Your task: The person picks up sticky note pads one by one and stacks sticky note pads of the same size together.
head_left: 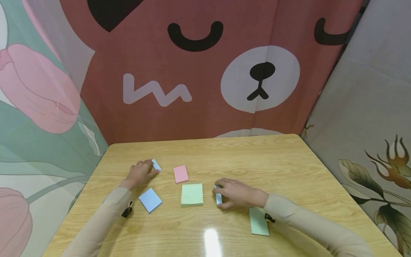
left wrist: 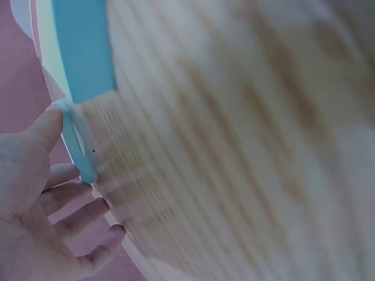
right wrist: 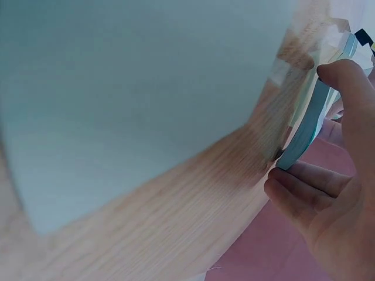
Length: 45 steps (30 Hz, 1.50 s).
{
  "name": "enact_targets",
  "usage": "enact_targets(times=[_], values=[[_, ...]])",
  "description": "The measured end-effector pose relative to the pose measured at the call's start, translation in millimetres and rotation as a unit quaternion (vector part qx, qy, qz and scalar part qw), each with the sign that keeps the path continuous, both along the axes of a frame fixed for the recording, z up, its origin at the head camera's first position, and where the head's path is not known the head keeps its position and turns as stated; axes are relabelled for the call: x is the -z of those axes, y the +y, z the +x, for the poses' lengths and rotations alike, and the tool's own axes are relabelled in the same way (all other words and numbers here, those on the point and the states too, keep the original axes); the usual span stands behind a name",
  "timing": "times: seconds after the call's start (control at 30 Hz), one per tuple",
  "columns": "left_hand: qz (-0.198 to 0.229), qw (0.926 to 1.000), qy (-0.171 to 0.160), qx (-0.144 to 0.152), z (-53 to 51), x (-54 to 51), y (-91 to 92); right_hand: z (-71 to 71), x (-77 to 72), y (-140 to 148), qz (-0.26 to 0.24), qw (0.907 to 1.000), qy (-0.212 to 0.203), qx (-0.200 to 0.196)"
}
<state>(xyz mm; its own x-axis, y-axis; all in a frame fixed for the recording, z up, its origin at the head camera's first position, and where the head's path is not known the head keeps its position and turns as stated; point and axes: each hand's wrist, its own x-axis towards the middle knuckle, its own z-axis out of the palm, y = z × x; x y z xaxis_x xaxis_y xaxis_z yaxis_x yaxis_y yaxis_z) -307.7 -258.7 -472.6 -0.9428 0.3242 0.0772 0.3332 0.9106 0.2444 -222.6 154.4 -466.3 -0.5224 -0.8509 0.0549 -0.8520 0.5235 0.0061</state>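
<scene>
Left hand (head_left: 139, 173): thumb, fingers part spread, pinching thin pale-blue pad (head_left: 156, 165) by opposite ends. Square blue pad (head_left: 150, 200) flat, wearer's side of those fingers. Pink oblong pad (head_left: 181, 174), then thick green block (head_left: 192, 195), between both hands' fingers. Right hand (head_left: 236, 193): thumb, fingers half curled, pinching narrow blue pad (head_left: 218, 197) by ends. Flat pale-green oblong pad (head_left: 258, 225) behind right fingers. Glossy wood-grained table (head_left: 273, 157) beneath.

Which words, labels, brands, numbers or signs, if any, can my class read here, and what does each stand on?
None can be read in any view.
Pads: no writing seen on the visible faces.
Curtain: its zigzag is a drawn mark, not clear lettering.
Black wrist pieces: too small to tell.
</scene>
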Motion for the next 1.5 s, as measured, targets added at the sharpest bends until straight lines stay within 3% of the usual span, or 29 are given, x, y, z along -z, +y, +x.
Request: enact_targets(times=[0.27,0.63,1.03,1.5], values=[[0.003,1.0000,-0.004,0.005,1.3,-1.2,1.7,0.0,-2.8,-5.0,-0.001,0.9999,-0.017,0.001],[0.017,0.9998,-0.012,0.002,1.7,-0.8,2.6,-5.9,6.1,-6.8,-0.011,0.9999,-0.001,-0.012],[0.016,0.9998,-0.006,0.006,2.8,-4.8,2.0,-4.7,4.8,-5.7,-0.008,0.9998,0.000,-0.020],[0.018,0.9998,0.003,0.007,-1.7,2.9,-1.9,-1.4,1.8,-5.5,0.003,0.9998,-0.019,-0.004]])
